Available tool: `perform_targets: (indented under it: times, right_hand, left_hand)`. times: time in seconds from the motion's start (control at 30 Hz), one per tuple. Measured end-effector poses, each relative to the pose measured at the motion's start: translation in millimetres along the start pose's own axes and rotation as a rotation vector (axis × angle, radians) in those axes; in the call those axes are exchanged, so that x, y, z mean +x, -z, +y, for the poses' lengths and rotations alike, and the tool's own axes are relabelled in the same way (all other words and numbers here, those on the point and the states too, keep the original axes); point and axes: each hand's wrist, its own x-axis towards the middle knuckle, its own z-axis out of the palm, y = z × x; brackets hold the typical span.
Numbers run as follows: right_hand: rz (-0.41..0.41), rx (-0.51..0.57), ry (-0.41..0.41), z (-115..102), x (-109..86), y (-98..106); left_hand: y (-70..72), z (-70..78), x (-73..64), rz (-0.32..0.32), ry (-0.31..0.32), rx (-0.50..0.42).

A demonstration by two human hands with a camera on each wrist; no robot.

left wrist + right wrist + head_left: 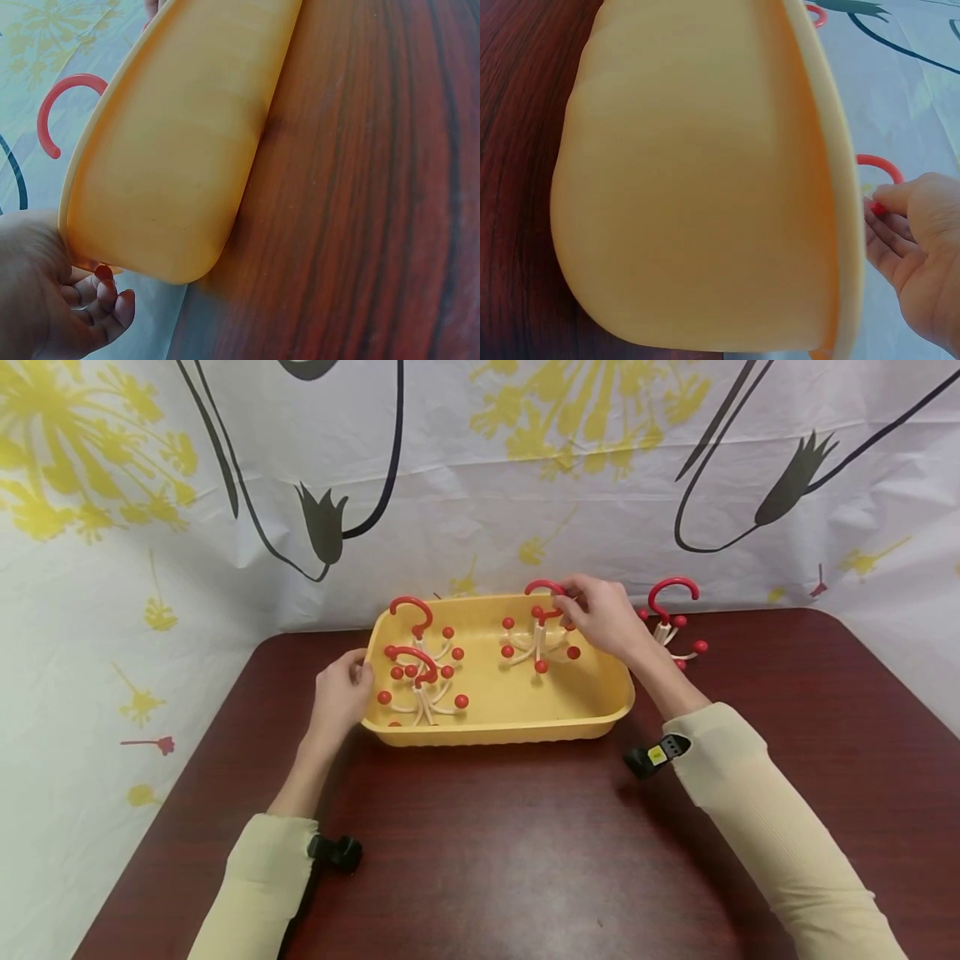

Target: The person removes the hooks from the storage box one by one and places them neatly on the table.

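Tray [498,733], smooth yellow plastic, holds three red-hooked, ball-tipped cream racks [539,639], one outside; left hand [341,692] grips tray edge, right hand [602,617] pinches hook [543,583].

head bright | soft sheen on table [510,868] | wrist views hazier

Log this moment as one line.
right hand: pinches red-hooked hanger; left hand: holds yellow tray; inside tray, left: two hangers; right of tray: one hanger
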Motion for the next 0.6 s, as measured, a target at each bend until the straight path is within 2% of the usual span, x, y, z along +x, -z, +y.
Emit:
perform_targets:
  times: [0.2,0.6]
  right_hand:
    - [0.043,0.04,0.027,-6,-2.1,6]
    - [0.13,0.037,0.085,-20,-9.7,22]
  left_hand:
    - [0.2,0.2,-0.2,-0.005,0.008,0.0]
    - [0.6,1.0,-0.6,-0.005,0.006,-0.001]
